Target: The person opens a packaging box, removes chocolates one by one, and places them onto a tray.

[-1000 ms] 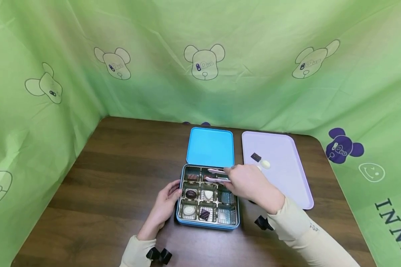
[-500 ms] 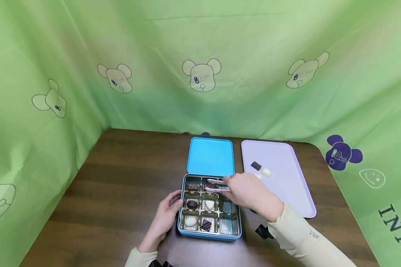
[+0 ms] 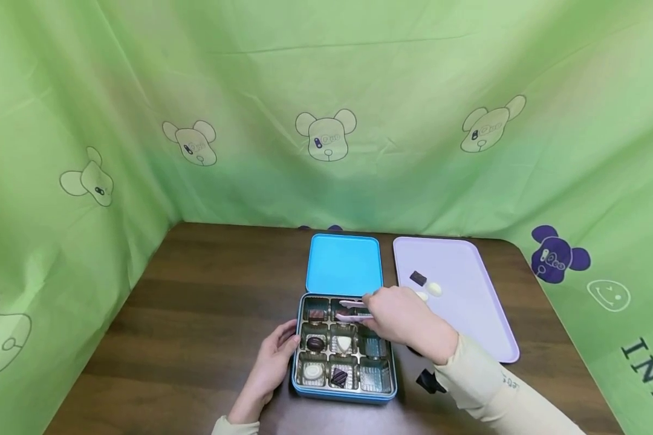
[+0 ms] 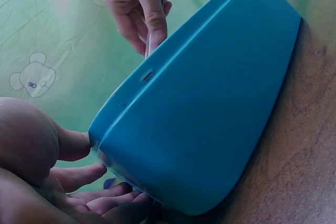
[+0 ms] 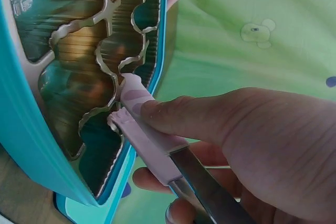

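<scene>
A blue chocolate tin (image 3: 345,397) with a divided tray stands in front of the person. My left hand (image 3: 274,362) rests against its left side, with thumb and fingertips along the wall near the rim; the fingers (image 4: 79,177) show in the left wrist view. My right hand (image 3: 405,320) grips tongs (image 3: 356,318) with pink tips and metal arms (image 5: 210,187). Their tips are spread over the back middle compartment, where a brown chocolate partly shows. Other chocolates sit in the left and middle compartments, such as a dark oval one (image 3: 315,344) and a white one (image 3: 343,344).
The blue lid (image 3: 344,263) lies open behind the tin. To the right is a lilac tray (image 3: 470,302) with a dark square chocolate (image 3: 418,278) and pale pieces (image 3: 434,289). A green printed cloth (image 3: 326,193) hangs behind the wooden table (image 3: 212,320).
The head view has tilted up, so the table sits lower in the frame. Both hands keep their places at the tin, and the tongs stay over the back middle compartment.
</scene>
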The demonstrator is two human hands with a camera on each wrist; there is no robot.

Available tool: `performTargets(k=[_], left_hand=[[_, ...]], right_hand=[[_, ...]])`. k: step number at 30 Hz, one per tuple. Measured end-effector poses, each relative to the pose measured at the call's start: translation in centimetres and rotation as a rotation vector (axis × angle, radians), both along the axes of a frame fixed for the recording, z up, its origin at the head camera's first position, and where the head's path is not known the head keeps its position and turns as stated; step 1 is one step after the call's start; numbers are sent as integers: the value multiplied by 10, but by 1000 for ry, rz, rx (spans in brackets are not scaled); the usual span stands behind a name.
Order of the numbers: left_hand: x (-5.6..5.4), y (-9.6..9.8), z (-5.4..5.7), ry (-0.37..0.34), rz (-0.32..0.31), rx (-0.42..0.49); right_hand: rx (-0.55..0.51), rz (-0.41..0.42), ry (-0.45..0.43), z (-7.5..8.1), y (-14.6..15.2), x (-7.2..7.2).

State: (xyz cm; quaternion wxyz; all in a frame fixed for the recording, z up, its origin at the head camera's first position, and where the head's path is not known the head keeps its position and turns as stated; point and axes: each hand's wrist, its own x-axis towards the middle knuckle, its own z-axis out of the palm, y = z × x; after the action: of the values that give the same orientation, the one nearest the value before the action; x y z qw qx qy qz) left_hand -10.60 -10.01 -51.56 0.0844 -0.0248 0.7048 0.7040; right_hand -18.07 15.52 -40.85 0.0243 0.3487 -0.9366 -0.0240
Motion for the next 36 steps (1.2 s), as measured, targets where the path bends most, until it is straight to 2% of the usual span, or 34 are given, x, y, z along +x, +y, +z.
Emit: performTargets(k=[10,16,27,36], left_hand=[[1,1,-2,5,-4,11],[2,0,-5,6,-3,3],[2,0,-4,-1,-1,10],[2,0,-1,15,4,23]], right_hand=[[65,-46,-106,4,-9,-4],[103,-46,-101,2,-16,-7],[159,-73,-143,4,-28,-12],[206,-60,-122,6,-39,-16]])
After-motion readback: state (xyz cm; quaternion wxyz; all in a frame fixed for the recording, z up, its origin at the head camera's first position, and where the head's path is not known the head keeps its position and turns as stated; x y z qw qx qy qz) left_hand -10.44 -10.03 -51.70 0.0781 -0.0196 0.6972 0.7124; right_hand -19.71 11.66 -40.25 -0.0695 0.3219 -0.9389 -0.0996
